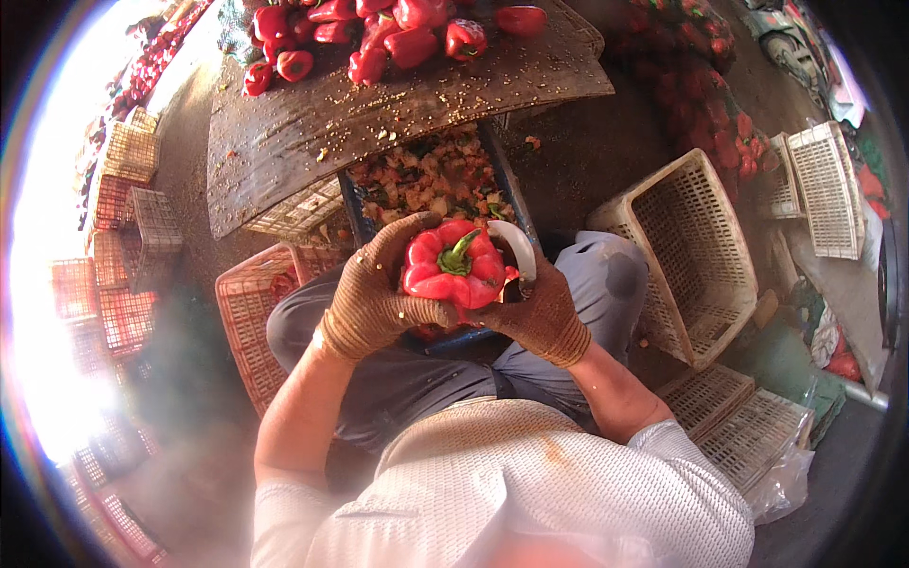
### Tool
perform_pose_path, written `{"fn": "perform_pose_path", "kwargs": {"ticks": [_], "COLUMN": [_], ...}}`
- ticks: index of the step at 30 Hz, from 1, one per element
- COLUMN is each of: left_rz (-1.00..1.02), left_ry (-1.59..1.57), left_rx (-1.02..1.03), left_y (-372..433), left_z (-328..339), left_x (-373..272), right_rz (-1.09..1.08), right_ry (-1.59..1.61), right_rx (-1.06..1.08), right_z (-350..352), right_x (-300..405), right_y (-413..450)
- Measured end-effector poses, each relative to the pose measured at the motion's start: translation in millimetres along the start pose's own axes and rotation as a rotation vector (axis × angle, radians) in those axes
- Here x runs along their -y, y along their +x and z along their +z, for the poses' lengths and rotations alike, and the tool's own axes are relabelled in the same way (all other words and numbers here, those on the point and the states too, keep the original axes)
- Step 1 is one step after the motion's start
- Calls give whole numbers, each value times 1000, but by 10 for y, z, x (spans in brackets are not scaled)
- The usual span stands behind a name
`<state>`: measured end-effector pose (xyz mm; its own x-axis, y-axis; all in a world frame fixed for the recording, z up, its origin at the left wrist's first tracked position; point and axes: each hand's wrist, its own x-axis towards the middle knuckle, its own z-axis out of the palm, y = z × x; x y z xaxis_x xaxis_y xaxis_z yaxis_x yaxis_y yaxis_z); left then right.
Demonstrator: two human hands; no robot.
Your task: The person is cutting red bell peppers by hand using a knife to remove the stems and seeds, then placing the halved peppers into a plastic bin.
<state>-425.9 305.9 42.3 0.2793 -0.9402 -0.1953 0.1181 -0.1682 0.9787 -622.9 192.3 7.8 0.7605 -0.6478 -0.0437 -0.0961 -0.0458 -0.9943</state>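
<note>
Both my hands wear brown knit gloves. My left hand (376,287) grips a red bell pepper (454,264) from its left side, the green stem facing up towards me. My right hand (543,305) holds a curved metal blade (520,248) and touches the pepper's lower right side with its thumb; the blade's handle is hidden in the glove. Beneath the hands is a blue-rimmed bin (508,170) of pepper cores and scraps. Beyond it, several whole red peppers (412,46) lie on a wooden board (284,149) strewn with seeds.
A pinkish plastic crate (245,334) stands by my left knee, with a red pepper piece inside. An open beige crate (689,263) tilts beside my right knee. More crates (746,426) lie at the lower right, others (153,220) at far left. Net sacks of red peppers (703,106) stand at upper right.
</note>
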Motion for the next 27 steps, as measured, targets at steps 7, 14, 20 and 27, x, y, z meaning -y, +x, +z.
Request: {"fn": "perform_pose_path", "kwargs": {"ticks": [7, 14, 20, 27], "left_rz": [64, -9, -25, -455], "left_ry": [102, 610, 322, -243], "left_rx": [102, 14, 355, 806], "left_y": [10, -7, -101, -67], "left_z": [87, 250, 4, -280], "left_x": [-141, -174, -85, 513], "right_rz": [-66, 19, 108, 204], "right_ry": [55, 21, 115, 152], "right_rx": [67, 36, 219, 384], "right_z": [-112, -52, -119, -156], "right_x": [192, 109, 71, 235], "right_y": [-55, -10, -290, -354]}}
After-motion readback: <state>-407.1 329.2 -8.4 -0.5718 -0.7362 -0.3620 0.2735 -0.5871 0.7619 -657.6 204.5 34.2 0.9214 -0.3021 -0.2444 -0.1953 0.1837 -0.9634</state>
